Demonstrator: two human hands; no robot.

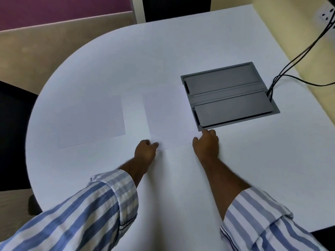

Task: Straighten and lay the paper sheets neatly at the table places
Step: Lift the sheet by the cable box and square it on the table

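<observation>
Two white paper sheets lie flat on the white table (181, 187). The left sheet (92, 120) rests alone, untouched. The right sheet (168, 116) lies beside the grey cable box, and both hands are at its near edge. My left hand (145, 153) pinches the sheet's near left corner with curled fingers. My right hand (206, 144) holds its near right corner, fingertips close to the box's front corner. Both sheets lie roughly parallel with a narrow gap between them.
A grey recessed cable box (230, 95) with two closed lids sits right of the sheets. Black cables (297, 57) run from it to a wall socket (328, 13). A dark chair (12, 134) stands at the table's left edge.
</observation>
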